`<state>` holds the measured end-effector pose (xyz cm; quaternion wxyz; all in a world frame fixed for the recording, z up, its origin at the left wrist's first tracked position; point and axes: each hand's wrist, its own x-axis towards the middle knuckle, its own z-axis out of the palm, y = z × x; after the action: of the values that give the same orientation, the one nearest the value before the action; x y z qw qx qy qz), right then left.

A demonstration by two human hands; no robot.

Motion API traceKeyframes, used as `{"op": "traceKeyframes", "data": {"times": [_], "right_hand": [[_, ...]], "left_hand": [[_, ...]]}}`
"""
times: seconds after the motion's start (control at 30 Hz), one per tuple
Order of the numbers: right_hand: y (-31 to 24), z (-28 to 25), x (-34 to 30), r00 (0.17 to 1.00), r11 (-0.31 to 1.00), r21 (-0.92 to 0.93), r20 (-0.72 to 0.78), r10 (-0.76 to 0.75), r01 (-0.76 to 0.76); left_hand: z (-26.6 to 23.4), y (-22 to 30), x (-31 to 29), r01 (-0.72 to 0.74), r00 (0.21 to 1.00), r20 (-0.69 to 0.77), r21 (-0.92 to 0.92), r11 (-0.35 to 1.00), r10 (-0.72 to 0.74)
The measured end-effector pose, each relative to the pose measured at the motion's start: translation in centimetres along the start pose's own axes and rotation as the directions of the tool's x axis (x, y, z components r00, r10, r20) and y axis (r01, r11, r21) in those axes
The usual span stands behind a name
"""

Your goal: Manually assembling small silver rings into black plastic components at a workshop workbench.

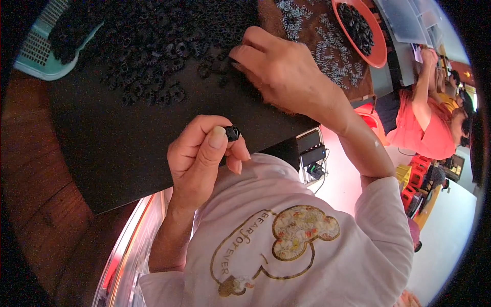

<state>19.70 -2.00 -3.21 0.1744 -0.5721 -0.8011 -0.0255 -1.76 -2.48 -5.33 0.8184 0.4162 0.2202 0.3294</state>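
Note:
Between the thumb and fingers of my left hand (196,156) is a small black plastic part (232,133) with holes in it, held up just past the table's near edge. My right hand (281,69) is over the table at the right edge of a large pile of similar black parts (163,51). Its fingers are curled down and closed, and the back of the hand hides whatever the fingertips may pinch. Many small metal springs (332,59) lie scattered on a brown surface beyond and to the right of this hand.
A red bowl (379,57) of black parts stands at the far right, near clear plastic bins (404,23). At the far left, a teal basket (48,71) holds more black parts. The dark table (128,148) ends before my body. Another person in red (424,125) is at the right.

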Motion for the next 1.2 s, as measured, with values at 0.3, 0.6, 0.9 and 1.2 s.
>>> {"op": "traceKeyframes", "data": {"times": [0.3,0.6,0.9,1.2], "right_hand": [[-0.8,-0.7,-0.3,0.997,0.992,0.124,-0.065,0.03,-0.022],[-1.7,-0.8,-1.2,0.997,0.976,0.213,-0.062,-0.036,0.048],[-2.1,-0.5,-1.0,0.997,0.982,0.186,-0.075,-0.003,0.017],[-1.9,-0.1,-1.3,0.998,0.989,0.14,-0.045,-0.04,0.046]], "left_hand": [[0.2,0.5,0.1,-0.011,1.0,0.006,0.038,0.999,0.011],[0.3,0.8,0.3,-0.009,1.0,-0.023,0.011,1.0,0.009],[0.1,1.0,0.3,-0.019,1.0,0.001,0.002,1.0,0.019],[0.1,1.1,0.1,-0.013,1.0,-0.003,0.021,1.0,0.013]]}}
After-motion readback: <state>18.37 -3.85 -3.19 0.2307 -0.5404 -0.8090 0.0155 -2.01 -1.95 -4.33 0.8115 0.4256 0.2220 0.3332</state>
